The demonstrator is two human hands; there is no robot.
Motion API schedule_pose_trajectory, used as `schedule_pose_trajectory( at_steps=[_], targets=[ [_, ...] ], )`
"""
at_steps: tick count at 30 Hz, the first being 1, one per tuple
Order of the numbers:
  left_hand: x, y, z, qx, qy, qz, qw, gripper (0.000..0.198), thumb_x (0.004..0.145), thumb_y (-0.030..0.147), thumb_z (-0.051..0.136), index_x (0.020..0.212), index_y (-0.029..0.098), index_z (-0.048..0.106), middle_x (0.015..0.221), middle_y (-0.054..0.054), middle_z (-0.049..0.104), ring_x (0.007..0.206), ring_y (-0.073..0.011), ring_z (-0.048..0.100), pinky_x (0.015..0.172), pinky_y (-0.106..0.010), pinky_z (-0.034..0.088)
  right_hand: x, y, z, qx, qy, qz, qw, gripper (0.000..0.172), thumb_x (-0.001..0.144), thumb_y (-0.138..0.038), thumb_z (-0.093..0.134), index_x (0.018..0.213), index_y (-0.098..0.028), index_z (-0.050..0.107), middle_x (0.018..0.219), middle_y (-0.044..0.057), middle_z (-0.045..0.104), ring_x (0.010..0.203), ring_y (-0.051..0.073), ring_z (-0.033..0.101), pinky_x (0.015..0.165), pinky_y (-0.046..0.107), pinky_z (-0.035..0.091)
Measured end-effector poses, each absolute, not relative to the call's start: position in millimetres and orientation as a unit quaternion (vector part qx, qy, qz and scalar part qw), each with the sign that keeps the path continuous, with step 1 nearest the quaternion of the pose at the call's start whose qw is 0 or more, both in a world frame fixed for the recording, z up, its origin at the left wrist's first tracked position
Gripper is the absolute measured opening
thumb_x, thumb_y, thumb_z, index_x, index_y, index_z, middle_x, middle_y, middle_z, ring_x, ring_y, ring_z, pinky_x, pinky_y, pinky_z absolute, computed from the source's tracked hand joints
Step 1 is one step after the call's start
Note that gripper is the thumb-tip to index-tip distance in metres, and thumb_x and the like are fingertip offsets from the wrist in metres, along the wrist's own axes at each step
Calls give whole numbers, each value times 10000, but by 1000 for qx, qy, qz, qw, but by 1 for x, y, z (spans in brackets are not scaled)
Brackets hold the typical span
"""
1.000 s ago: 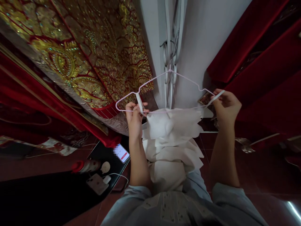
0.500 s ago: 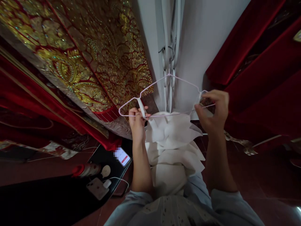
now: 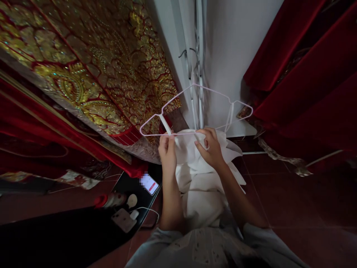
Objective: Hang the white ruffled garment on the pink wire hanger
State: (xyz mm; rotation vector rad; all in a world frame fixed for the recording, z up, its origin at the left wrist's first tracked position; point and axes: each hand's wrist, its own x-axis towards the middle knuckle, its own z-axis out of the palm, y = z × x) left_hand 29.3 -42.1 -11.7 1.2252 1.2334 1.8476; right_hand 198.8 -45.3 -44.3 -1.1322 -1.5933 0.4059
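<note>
A pale pink wire hanger (image 3: 212, 90) hangs in front of me by its metal hook. White straps loop over its notches: a left strap (image 3: 165, 123) and a right strap (image 3: 230, 117). Below its bar hangs a white garment (image 3: 205, 203) with pointed, layered edges. My left hand (image 3: 167, 154) is closed, thumb and fingers pinching the left strap's lower end by the hanger bar. At the middle of the bar is my right hand (image 3: 210, 148), thumb and forefinger apart, over the garment's top edge; whether its fingertips touch the cloth I cannot tell.
A gold-sequined garment (image 3: 111, 67) hangs at the left, and red garments (image 3: 304, 96) hang at the right. Behind the hanger stand white metal bars (image 3: 200, 56). On a black bench (image 3: 69, 230) lie a lit phone (image 3: 151, 185), another phone (image 3: 122, 220) with a charger, and a red-lidded bottle (image 3: 113, 200).
My right hand has left the right strap and moved left to the middle of the hanger bar. The right strap now hangs free of it. My left hand stays at the left strap.
</note>
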Motion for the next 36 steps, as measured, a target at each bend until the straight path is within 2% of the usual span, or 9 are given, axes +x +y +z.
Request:
schedule_pose_trajectory(
  at_steps=[3, 7, 11, 13, 17, 23, 26, 31, 36],
  targets=[
    [21, -59, -1, 519, 492, 632, 298, 278, 876, 477, 798, 834, 203, 782, 1059, -83, 755, 1081, -235, 690, 996, -330, 510, 207, -28, -47, -472, -671, 171, 546, 319, 949, -228, 586, 1263, -256, 640, 1271, 97, 605, 893, 186, 612, 717, 341, 556],
    [3, -78, 16, 458, 487, 667, 329, 208, 856, 398, 804, 872, 191, 796, 1001, -63, 809, 958, -214, 722, 888, -308, 547, 208, -26, -50, -453, -681, 192, 542, 347, 948, -219, 597, 1290, -262, 633, 1280, 91, 604, 849, 166, 594, 724, 338, 553],
    [-16, -79, 32, 453, 488, 690, 285, 175, 827, 325, 819, 749, 176, 772, 816, -34, 785, 802, -169, 704, 799, -267, 549, 205, -41, -51, -448, -674, 196, 554, 349, 957, -238, 615, 1305, -268, 630, 1313, 95, 586, 793, 141, 565, 715, 334, 550],
    [-17, -71, 42, 446, 445, 704, 327, 227, 818, 356, 828, 706, 180, 740, 741, -27, 743, 750, -161, 703, 786, -270, 567, 205, -45, -49, -450, -669, 195, 558, 323, 965, -259, 612, 1287, -260, 640, 1314, 103, 584, 802, 145, 569, 693, 330, 544],
    [-7, -48, 58, 415, 341, 733, 417, 279, 785, 445, 842, 893, 195, 783, 983, -82, 813, 956, -221, 782, 899, -323, 616, 209, -46, -38, -443, -678, 207, 549, 309, 987, -305, 625, 1291, -264, 654, 1293, 98, 590, 776, 132, 572, 681, 323, 542],
    [-15, -33, 32, 285, 336, 861, 254, 232, 844, 263, 732, 1064, 228, 798, 1232, -58, 804, 1199, -222, 731, 1031, -334, 569, 216, -54, -33, -457, -678, 191, 544, 281, 999, -332, 623, 1269, -270, 666, 1262, 96, 604, 778, 139, 582, 688, 333, 547],
    [-12, -34, 7, 237, 381, 851, 272, 237, 847, 257, 720, 1070, 191, 767, 1270, -96, 789, 1224, -232, 724, 1084, -357, 542, 215, -57, -35, -464, -675, 186, 542, 298, 998, -339, 623, 1286, -274, 665, 1290, 103, 605, 775, 141, 580, 699, 340, 555],
    [22, -41, 2, 293, 328, 769, 464, 351, 936, 547, 705, 931, 196, 695, 968, -92, 796, 1007, -234, 785, 999, -377, 584, 205, -57, -30, -452, -674, 191, 552, 345, 983, -358, 647, 1318, -278, 655, 1310, 94, 610, 668, 102, 508, 698, 339, 572],
    [38, -46, 12, 303, 260, 769, 500, 413, 932, 589, 749, 831, 223, 585, 737, -6, 662, 818, -182, 734, 933, -348, 594, 223, -66, -20, -444, -602, 161, 644, 313, 995, -378, 637, 1291, -278, 649, 1246, 101, 639, 769, 162, 588, 644, 327, 552]
  ],
)
